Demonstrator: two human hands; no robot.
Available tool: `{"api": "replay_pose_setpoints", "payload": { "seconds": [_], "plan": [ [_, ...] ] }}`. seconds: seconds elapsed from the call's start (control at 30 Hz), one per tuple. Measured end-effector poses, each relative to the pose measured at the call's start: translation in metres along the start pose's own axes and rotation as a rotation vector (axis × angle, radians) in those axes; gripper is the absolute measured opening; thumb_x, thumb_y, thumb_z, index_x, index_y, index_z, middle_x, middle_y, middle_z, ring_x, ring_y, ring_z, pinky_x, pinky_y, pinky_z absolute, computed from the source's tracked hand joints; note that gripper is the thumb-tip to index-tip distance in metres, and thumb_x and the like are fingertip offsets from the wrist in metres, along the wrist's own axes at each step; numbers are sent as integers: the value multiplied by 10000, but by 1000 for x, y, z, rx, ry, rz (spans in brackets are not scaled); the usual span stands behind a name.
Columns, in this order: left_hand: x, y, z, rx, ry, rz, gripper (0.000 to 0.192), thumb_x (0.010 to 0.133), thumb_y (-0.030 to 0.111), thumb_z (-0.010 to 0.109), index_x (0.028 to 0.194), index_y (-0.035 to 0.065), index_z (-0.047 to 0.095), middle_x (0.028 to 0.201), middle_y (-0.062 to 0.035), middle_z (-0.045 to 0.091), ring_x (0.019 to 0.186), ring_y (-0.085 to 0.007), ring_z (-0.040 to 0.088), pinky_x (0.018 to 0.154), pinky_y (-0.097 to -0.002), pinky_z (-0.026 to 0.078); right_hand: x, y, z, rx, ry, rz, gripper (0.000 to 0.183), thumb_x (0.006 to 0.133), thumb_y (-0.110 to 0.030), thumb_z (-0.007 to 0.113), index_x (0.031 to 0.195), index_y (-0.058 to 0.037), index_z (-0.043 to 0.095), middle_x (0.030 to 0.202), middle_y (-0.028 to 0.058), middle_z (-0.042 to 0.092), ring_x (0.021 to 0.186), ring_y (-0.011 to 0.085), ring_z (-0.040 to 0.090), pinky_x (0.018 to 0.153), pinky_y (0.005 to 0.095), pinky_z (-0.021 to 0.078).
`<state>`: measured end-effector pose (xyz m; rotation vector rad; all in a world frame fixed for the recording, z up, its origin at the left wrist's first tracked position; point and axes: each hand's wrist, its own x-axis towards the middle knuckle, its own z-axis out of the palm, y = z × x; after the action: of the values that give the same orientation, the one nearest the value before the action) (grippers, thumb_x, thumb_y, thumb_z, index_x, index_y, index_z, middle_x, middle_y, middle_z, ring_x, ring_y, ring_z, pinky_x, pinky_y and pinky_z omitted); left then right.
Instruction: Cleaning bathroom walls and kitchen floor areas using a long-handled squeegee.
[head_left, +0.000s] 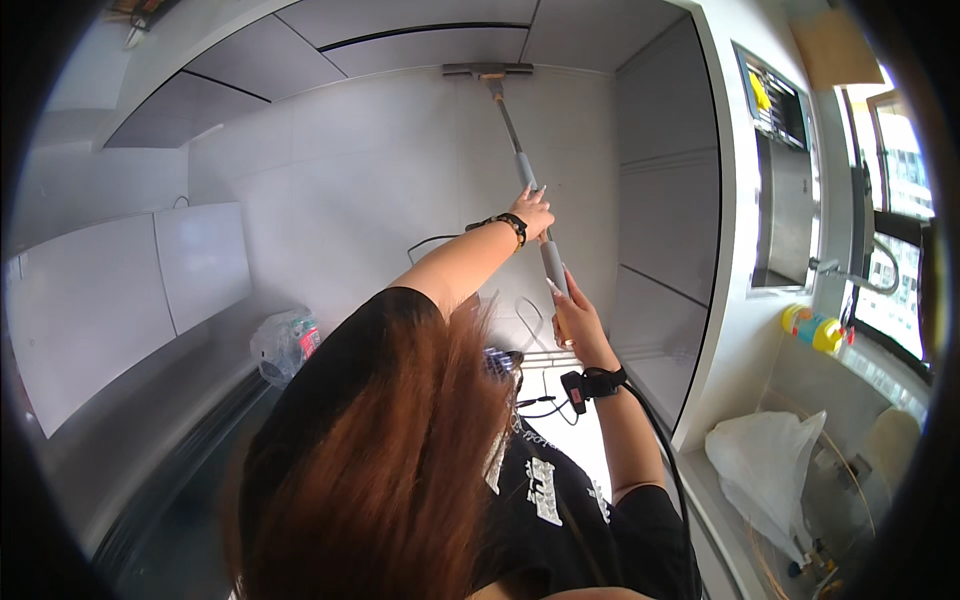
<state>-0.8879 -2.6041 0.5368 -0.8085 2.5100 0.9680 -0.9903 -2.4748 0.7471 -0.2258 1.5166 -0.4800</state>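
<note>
A long-handled flat mop (508, 124) stretches from my hands to the far floor. Its wide grey head (465, 70) lies along the foot of the far cabinets. My left hand (533, 213), with a beaded bracelet and dark band at the wrist, grips the pole near the upper grey sleeve (524, 169). Lower down, my right hand (576, 319) is closed around the handle by the lower grey sleeve (552, 262); a strapped black device with a cable sits on that wrist. Long hair covers part of my body and the floor nearest me.
Grey cabinets (427, 45) line the far side and right. On the right counter are a sink (784, 217), a yellow bottle (814, 328) and a white plastic bag (761, 465). A clear plastic bag (281, 349) lies at left near a white cabinet (90, 300). Cables hang near my hands.
</note>
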Motion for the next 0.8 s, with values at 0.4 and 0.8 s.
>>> {"api": "replay_pose_setpoints", "payload": {
  "seconds": [0.4,0.8],
  "plan": [
    [-42,182,93,-198,8,358,142,746,233,683,867,160,675,978,-140,595,1154,-408,440,1069,-662,147,-153,105,-63,28,288,171,483,937,-156,505,1404,-104,393,580,-22,457,394,80,435,336,231,349],
    [-29,191,95,-300,107,363,254,700,271,725,910,141,670,1062,-141,598,1241,-424,407,1074,-581,240,-158,79,-81,114,224,206,517,920,-157,528,1408,-82,375,564,-13,473,367,87,426,323,239,340]
  ]
}}
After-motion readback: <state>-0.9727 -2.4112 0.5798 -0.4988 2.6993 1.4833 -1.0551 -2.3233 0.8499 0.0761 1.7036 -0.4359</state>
